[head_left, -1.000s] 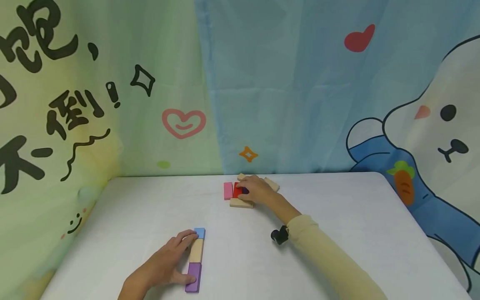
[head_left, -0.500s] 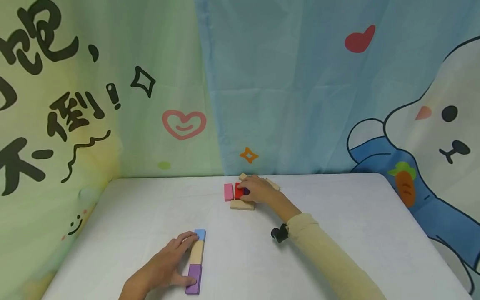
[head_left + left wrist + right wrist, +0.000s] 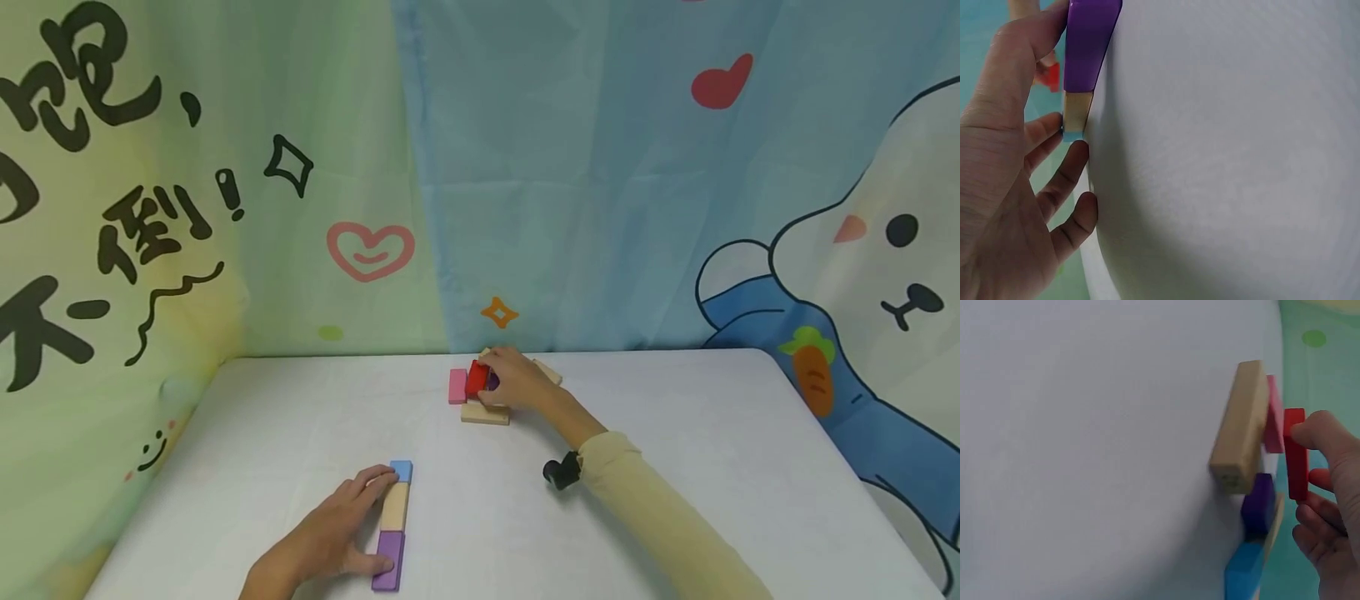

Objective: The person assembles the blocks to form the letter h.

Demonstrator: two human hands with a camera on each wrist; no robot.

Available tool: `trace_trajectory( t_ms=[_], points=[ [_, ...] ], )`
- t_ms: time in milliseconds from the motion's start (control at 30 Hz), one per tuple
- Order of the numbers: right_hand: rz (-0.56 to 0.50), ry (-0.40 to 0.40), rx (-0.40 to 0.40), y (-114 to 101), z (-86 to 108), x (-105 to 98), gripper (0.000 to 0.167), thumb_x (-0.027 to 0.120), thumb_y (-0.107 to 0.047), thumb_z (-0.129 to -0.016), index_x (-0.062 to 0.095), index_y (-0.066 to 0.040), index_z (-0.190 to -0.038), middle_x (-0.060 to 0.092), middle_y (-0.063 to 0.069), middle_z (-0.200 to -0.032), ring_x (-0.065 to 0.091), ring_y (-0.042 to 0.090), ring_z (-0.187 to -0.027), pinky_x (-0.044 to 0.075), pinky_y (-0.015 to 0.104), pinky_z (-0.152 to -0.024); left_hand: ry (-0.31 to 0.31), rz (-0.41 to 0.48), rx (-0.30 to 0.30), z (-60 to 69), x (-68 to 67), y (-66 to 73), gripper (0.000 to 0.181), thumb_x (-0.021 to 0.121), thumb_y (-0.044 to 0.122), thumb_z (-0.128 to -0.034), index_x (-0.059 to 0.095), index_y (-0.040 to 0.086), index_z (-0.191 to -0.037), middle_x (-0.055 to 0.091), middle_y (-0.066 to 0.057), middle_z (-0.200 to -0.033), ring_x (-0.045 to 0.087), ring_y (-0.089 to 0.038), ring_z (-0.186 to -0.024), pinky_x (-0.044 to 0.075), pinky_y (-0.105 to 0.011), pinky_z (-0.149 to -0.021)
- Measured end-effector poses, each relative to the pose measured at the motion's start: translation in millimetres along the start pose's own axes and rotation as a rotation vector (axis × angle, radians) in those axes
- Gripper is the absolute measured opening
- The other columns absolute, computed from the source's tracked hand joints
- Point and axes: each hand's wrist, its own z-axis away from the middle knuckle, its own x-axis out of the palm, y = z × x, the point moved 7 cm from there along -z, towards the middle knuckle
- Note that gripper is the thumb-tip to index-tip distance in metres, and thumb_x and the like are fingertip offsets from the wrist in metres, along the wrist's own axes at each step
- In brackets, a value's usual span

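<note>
My right hand (image 3: 517, 379) pinches a red block (image 3: 476, 379) between thumb and fingers; the right wrist view shows this red block (image 3: 1296, 453) raised off the table. Around it lie a pink block (image 3: 457, 387), a natural wood block (image 3: 484, 412), a dark purple block (image 3: 1259, 503) and a blue block (image 3: 1244, 570). Nearer, my left hand (image 3: 330, 521) rests against a straight row of three blocks, its fingers spread. The thumb touches the purple block (image 3: 388, 560), and the fingertips reach the light blue block (image 3: 401, 472). Between those two sits a plain wood block (image 3: 393, 508).
The white table (image 3: 300, 417) ends at a printed curtain (image 3: 525, 208) close behind the far blocks. Another wood block (image 3: 549, 372) lies behind the right hand, partly covered. A small black camera (image 3: 561, 472) is worn on the right wrist.
The red block has risen slightly and tilted in the right hand's pinch. My left hand and its row of blocks have kept their place; the view has shifted a little.
</note>
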Motion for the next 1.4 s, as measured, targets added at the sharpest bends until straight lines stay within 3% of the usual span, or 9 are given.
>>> trace_trajectory(
  t_ms=[133, 233, 500, 700, 967, 1133, 1400],
  points=[
    [-0.190, 0.045, -0.055, -11.3, -1.6, -6.3, 0.055, 0.070, -0.027, -0.085, 0.055, -0.005, -0.133, 0.056, 0.012, -0.124, 0.054, 0.025, -0.112, 0.053, 0.035, -0.089, 0.012, -0.014, 0.018, 0.4, -1.4, 0.6, 0.100, 0.069, 0.071, -0.0708, 0.036, 0.013, -0.145, 0.036, -0.001, -0.149, 0.049, -0.022, -0.124, 0.051, -0.046, -0.099],
    [-0.272, 0.023, -0.125, -29.1, -0.3, -5.7, 0.054, 0.071, -0.024, -0.085, 0.056, -0.003, -0.132, 0.056, 0.012, -0.124, 0.056, 0.026, -0.110, 0.052, 0.032, -0.085, -0.009, 0.000, 0.007, -0.4, -1.1, 0.0, 0.100, 0.068, 0.071, -0.0711, 0.036, 0.014, -0.146, 0.035, -0.001, -0.150, 0.048, -0.022, -0.125, 0.050, -0.047, -0.100],
    [-0.235, -0.087, -0.257, -84.1, 8.1, 5.9, 0.055, 0.070, -0.027, -0.086, 0.055, -0.007, -0.135, 0.054, 0.008, -0.130, 0.056, 0.023, -0.111, 0.052, 0.028, -0.090, -0.089, 0.056, -0.077, -2.2, 3.2, -5.3, 0.101, 0.067, 0.073, -0.0703, 0.033, 0.018, -0.148, 0.032, 0.001, -0.152, 0.044, -0.021, -0.129, 0.047, -0.051, -0.103],
    [-0.195, -0.109, -0.322, -106.8, 11.6, 16.5, 0.054, 0.071, -0.026, -0.086, 0.055, -0.005, -0.134, 0.055, 0.009, -0.126, 0.058, 0.023, -0.110, 0.052, 0.024, -0.089, -0.081, 0.056, -0.077, -1.7, 2.9, -4.5, 0.101, 0.068, 0.072, -0.0704, 0.034, 0.018, -0.148, 0.032, 0.002, -0.152, 0.044, -0.021, -0.129, 0.047, -0.051, -0.103],
    [-0.161, -0.162, -0.293, -114.6, 15.3, 41.4, 0.054, 0.072, -0.028, -0.085, 0.058, -0.006, -0.132, 0.056, 0.007, -0.122, 0.056, 0.016, -0.103, 0.049, 0.015, -0.083, -0.073, 0.048, -0.079, -1.5, 2.8, -4.3, 0.099, 0.071, 0.068, -0.0706, 0.035, 0.017, -0.147, 0.033, 0.001, -0.151, 0.045, -0.020, -0.126, 0.049, -0.049, -0.101],
    [-0.118, -0.182, -0.255, -114.0, 14.8, 54.5, 0.054, 0.072, -0.030, -0.086, 0.058, -0.008, -0.133, 0.056, 0.005, -0.123, 0.052, 0.010, -0.102, 0.049, 0.014, -0.089, -0.071, 0.053, -0.078, -1.9, 3.5, -4.1, 0.099, 0.073, 0.066, -0.0702, 0.035, 0.017, -0.147, 0.034, 0.001, -0.151, 0.045, -0.020, -0.126, 0.049, -0.049, -0.101],
    [-0.102, -0.196, -0.240, -116.0, 15.5, 59.1, 0.054, 0.071, -0.031, -0.087, 0.057, -0.008, -0.134, 0.056, 0.005, -0.125, 0.053, 0.011, -0.106, 0.049, 0.018, -0.096, -0.065, 0.042, -0.065, -1.7, 4.8, -4.9, 0.099, 0.072, 0.067, -0.0706, 0.035, 0.016, -0.147, 0.034, 0.001, -0.151, 0.046, -0.020, -0.126, 0.049, -0.049, -0.101]
  ],
)
